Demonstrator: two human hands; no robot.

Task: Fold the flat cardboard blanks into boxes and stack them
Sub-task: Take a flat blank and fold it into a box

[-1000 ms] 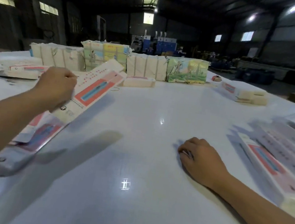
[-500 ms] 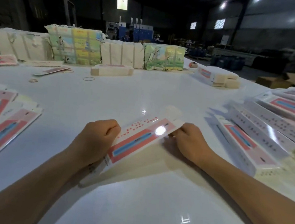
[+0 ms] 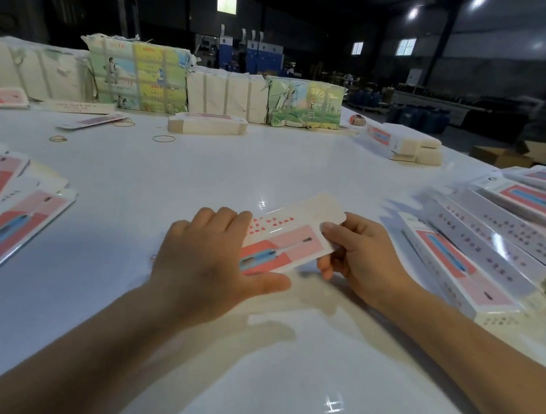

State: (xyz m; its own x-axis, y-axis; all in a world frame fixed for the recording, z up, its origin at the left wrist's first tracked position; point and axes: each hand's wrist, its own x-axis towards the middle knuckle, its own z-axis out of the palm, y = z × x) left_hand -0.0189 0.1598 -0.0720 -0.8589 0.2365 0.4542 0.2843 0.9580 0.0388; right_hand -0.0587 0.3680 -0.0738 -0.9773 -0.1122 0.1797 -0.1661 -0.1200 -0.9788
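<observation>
White and glossy, the table (image 3: 304, 162) carried everything, and we kept its middle part for the folding. On our right side lay the finished boxes (image 3: 501, 241) in slanting rows, one leaning on the next, probably so that the right hand could put down each new one without a long reach. On our left side lay the heap of flat blanks (image 3: 6, 208), fanned out and overlapping, near the left hand for the same reason. At the far edge stood wrapped bundles (image 3: 136, 80), and some rubber bands (image 3: 163, 138) lay loose before them.

Between the two heaps, just before us, we held one blank (image 3: 290, 240) a little above the table, its long side turned up towards the right. Our left hand (image 3: 209, 264) covered its near end, fingers on top and thumb along the lower edge, so it gripped the card. Our right hand (image 3: 365, 256) pinched the far end, thumb on the printed face and fingers curled below. We judged this two-handed hold was for pressing the flat sleeve open.

This blank was thin white card with a pink and red panel, a blue pen-like picture, red lettering above, and a rounded plain flap (image 3: 328, 210) at the far end.
</observation>
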